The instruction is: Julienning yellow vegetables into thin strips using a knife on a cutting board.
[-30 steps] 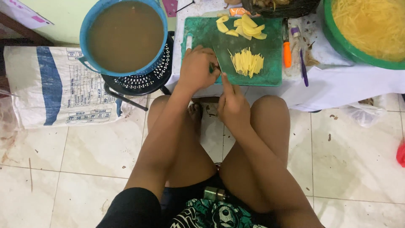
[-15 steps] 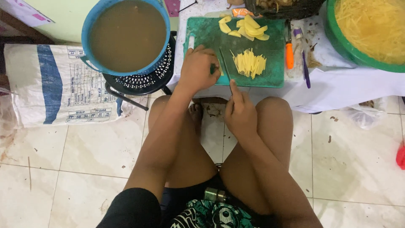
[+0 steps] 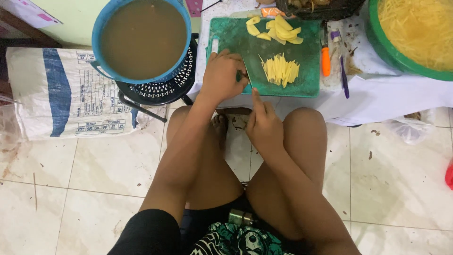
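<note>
Pale floor tiles [image 3: 94, 174], stained in places, fill the lower part of the head view, with a printed white sack [image 3: 56, 94] lying at the left. Seen from above, the person sits with bare knees raised before a low table draped in a white cloth [image 3: 391, 94]. A green cutting board [image 3: 236, 35] lies at the table's near edge. The left hand [image 3: 222, 78] rests curled on the board's near left corner, fingers folded down; whether it pinches anything cannot be told. The right hand [image 3: 264, 125] sits just off the near edge, closed around a knife [image 3: 247, 78] whose blade reaches onto the board. Cut yellow sticks [image 3: 281, 71] lie at the board's middle, yellow slices [image 3: 278, 28] at its far edge. An orange-handled tool [image 3: 325, 59] lies beside the board's right edge. A blue basin of brown liquid [image 3: 141, 38] stands left of the table, a green basin of yellow shreds [image 3: 415, 33] at the far right corner.
</note>
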